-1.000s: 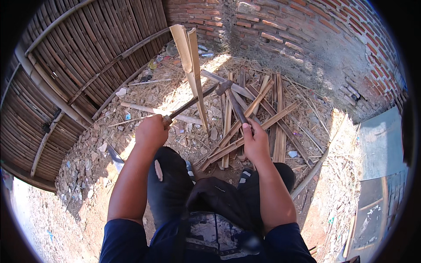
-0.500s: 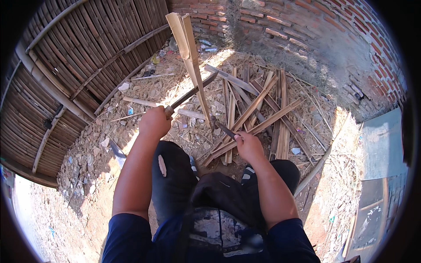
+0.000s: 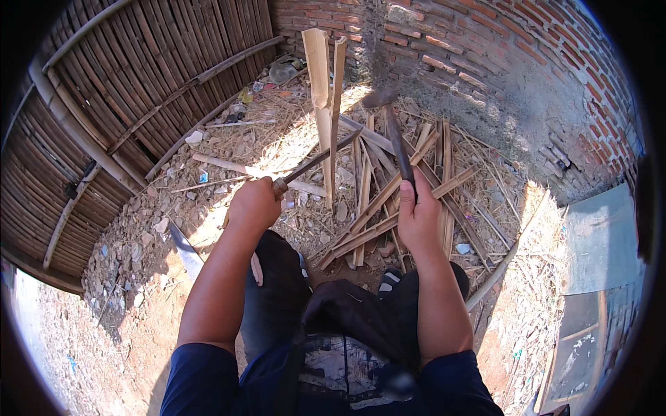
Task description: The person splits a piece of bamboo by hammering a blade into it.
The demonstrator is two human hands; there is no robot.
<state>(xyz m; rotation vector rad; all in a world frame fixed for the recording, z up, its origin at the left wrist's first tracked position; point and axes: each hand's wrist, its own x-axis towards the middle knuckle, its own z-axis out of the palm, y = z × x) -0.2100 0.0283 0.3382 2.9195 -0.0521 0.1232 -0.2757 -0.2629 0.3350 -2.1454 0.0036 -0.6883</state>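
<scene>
- Our left hand (image 3: 254,204) is wrapped round the wooden handle of the long blade (image 3: 305,166); the blade slants up and away to the right, across the upright bamboo piece (image 3: 324,128)
- Our right hand (image 3: 418,213) grips the handle of the hammer (image 3: 398,139); its head is raised on the far side of that hand, to the right of the bamboo and apart from the blade
- The bamboo piece stands nearly upright in front of us, its foot near the ground (image 3: 149,243); its 2 sides spread apart at the top, and the blade sits well down its length
- We judge the split as done over most of the length above the blade; the short part below it seems left to part, though we cannot tell how deep the edge sits
- To the right, bamboo strips (image 3: 458,179) lie crossed in a loose pile; these look like finished pieces, while only 1 piece stands at the blade
- A flat grey blade-like piece (image 3: 185,249) lies to the left of our left forearm; the brick wall (image 3: 444,41) rises at the far side
</scene>
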